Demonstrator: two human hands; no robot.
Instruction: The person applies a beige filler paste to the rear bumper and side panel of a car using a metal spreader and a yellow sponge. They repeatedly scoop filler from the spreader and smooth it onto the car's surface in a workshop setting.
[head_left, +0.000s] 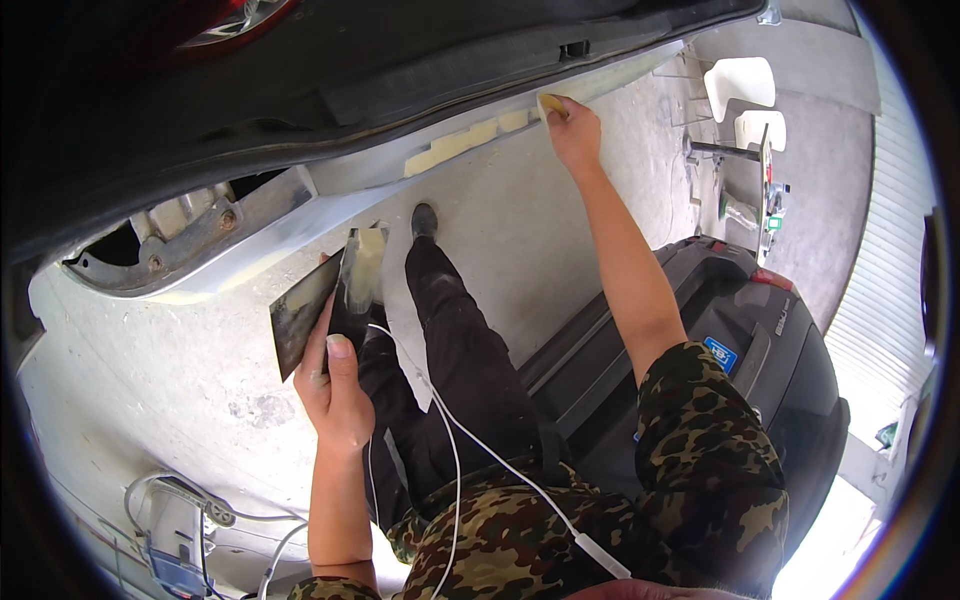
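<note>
My right hand pinches a yellowish flat filler spreader against the lower body panel of a car, at the end of a band of cream body filler. The grey sill panel runs below a black door or trim edge. Lower and to the left, my left hand holds two dark flat plates, fanned apart: one putty plate carries a cream smear of filler, and the other dark plate has a fainter smear. My left thumb lies over the near plate.
A grey car bumper stands behind my right arm. White chairs and a table with items are at the upper right. A white cable hangs before my body. Wheeled equipment with hoses stands lower left. An opening with rusty bolts shows in the car body.
</note>
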